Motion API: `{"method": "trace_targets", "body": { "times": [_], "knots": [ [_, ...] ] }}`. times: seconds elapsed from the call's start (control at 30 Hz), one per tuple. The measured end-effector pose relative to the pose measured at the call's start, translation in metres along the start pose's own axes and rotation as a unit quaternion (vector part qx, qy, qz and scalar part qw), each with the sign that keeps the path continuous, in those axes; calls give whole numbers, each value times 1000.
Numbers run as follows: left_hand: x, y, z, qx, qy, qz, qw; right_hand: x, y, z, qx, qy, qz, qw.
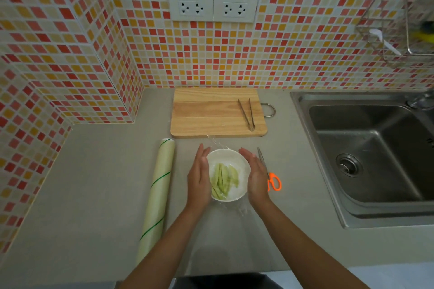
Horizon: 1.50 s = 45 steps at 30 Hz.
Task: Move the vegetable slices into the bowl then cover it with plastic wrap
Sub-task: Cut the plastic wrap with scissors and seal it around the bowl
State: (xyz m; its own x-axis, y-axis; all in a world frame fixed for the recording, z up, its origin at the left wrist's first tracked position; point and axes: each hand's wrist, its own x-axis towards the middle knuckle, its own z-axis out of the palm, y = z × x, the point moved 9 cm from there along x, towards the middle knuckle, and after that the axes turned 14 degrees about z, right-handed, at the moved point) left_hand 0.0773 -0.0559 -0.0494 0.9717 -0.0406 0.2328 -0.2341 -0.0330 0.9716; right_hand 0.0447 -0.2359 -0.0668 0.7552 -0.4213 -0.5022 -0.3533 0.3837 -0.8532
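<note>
Near the table's (94,183) front edge, pale green vegetable slices (222,179) lie in a round white bowl (239,162) under clear plastic wrap (243,210). Left hand (199,179) and right hand (256,177) press its sides, fingers straight.

Flat hands (199,177) (256,177) flank bowl (237,159) of slices (222,179) — seemingly film-covered.
</note>
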Motion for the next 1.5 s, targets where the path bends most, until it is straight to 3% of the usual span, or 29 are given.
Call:
{"method": "trace_targets", "body": {
  "times": [0.27, 0.43, 0.53, 0.63, 0.7, 0.87, 0.97, 1.1, 1.2, 1.5],
  "knots": [
    [-7, -15, -2, -141, 140, -98, 975, 9, 9, 6, 42, -21, 28, 998],
    [-22, -24, -2, -143, 129, -163, 968, 15, 1, 11, -2, -53, 31, 998],
    [-38, -25, -14, -102, 145, -172, 969, 11, -25, 2, -75, 21, -54, 995],
    [-25, -13, -35, -25, 179, -147, 973, -5, -24, -18, -39, 123, -80, 989],
    [0, -11, -35, 18, 151, -150, 977, -12, -4, -21, -12, 132, -49, 990],
    [31, -40, -7, 54, -10, -247, 968, -10, 15, -12, -25, 123, 2, 992],
    [24, -45, -12, 70, -7, -211, 975, 5, -4, -10, -78, 95, -12, 992],
    [22, -46, -18, 89, 10, -208, 974, -5, -25, -22, -137, 153, -98, 974],
    [27, -45, -19, 99, 19, -217, 971, -14, -8, -19, -115, 153, -82, 978],
    [26, -53, -22, 55, 45, -169, 983, -5, -6, -17, -200, 161, -111, 960]
  ]
}}
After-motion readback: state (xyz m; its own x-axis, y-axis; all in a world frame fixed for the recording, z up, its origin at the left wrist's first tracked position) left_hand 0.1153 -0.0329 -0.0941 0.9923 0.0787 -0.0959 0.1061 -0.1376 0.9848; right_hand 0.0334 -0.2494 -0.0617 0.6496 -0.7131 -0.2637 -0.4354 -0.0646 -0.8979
